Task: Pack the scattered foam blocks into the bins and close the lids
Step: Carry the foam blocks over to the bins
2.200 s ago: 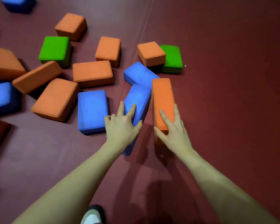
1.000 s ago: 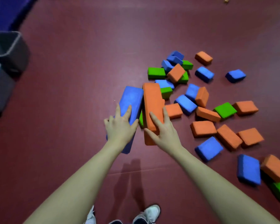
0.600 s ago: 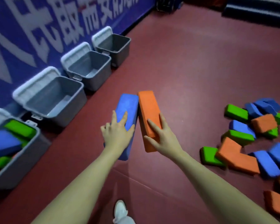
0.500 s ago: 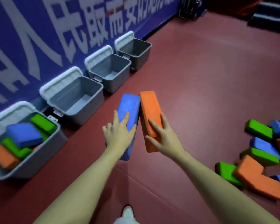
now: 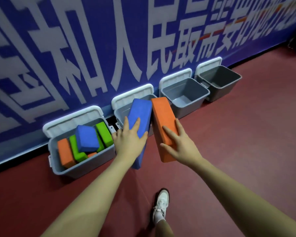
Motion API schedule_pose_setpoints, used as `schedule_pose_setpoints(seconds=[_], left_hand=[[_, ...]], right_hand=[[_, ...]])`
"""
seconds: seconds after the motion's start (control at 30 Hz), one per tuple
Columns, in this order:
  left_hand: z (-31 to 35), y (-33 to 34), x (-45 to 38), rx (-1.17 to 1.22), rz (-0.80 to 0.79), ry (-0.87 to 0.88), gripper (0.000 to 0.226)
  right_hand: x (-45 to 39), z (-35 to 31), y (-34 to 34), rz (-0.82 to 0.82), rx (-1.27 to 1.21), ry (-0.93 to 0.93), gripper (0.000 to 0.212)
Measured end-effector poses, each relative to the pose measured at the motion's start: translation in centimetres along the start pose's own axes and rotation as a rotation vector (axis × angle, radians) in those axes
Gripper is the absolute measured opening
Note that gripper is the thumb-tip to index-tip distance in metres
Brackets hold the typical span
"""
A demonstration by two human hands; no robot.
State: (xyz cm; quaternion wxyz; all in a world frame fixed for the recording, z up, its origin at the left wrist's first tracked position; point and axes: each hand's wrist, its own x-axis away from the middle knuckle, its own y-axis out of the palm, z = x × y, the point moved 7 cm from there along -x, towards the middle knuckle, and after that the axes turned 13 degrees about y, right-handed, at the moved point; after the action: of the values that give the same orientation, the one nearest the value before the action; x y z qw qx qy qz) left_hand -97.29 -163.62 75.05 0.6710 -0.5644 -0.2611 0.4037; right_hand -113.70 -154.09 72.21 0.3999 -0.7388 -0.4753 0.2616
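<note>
My left hand (image 5: 129, 142) grips a long blue foam block (image 5: 140, 115), held in the air over the second grey bin (image 5: 120, 113). My right hand (image 5: 179, 146) grips a long orange foam block (image 5: 162, 120) beside it. Both blocks point toward the wall. The leftmost bin (image 5: 85, 165) holds several orange, green and blue blocks. All the bin lids stand open against the wall.
Two more grey bins, one mid-right (image 5: 190, 106) and one far right (image 5: 225, 89), look empty. A blue banner wall (image 5: 109, 48) runs behind the bins. My shoe (image 5: 161, 204) stands on the red floor (image 5: 246, 142).
I lifted both blocks from the floor pile and turned left to the row of bins. The bins are closer; the scattered pile has left the view.
</note>
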Motion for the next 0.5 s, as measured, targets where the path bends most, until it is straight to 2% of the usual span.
schedule_pose_setpoints(seconds=[0.3,0.5], left_hand=[[-5.6,1.4,-17.7,0.060,0.057,-0.202,0.060],[-10.7,6.9,-26.7,0.234,0.034,-0.351,0.060]], right_hand=[[-20.7,1.0,1.5,-0.143,0.018,-0.118,0.075],[-32.4,1.8,4.9,-0.213,0.022,-0.122,0.068]])
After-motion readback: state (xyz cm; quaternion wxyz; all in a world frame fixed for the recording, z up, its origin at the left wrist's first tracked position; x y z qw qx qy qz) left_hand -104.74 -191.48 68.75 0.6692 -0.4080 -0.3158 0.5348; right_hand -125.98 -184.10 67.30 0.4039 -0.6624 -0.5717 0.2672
